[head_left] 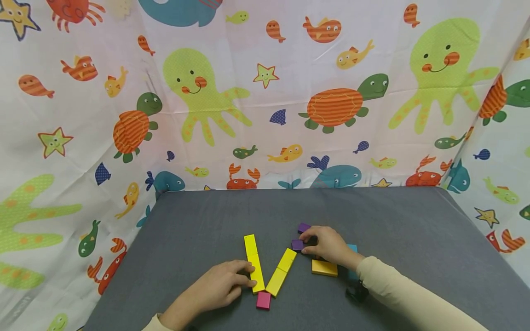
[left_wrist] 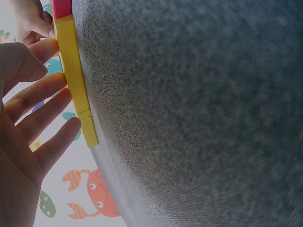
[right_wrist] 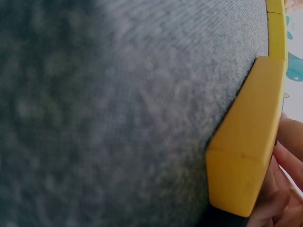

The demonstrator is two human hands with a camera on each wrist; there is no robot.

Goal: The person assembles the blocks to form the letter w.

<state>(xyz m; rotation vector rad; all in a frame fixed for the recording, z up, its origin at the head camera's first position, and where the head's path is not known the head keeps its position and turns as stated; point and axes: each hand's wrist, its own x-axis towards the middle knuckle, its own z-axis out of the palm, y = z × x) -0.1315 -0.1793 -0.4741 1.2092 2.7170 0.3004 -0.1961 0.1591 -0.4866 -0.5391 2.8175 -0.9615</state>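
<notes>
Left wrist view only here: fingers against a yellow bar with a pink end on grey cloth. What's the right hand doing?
Observer: The right hand pinches a purple block on the grey table, to the right of your bar.
Operator: Is my yellow bar the only one?
Observer: No. The left hand touches the left yellow bar; a second yellow bar leans toward it, forming a V.
Operator: Where does the pink piece sit?
Observer: The pink block lies at the near tip of that V.
Operator: Anything else near the right hand?
Observer: An orange-yellow block under the wrist, and another purple block beyond the fingers.
</notes>
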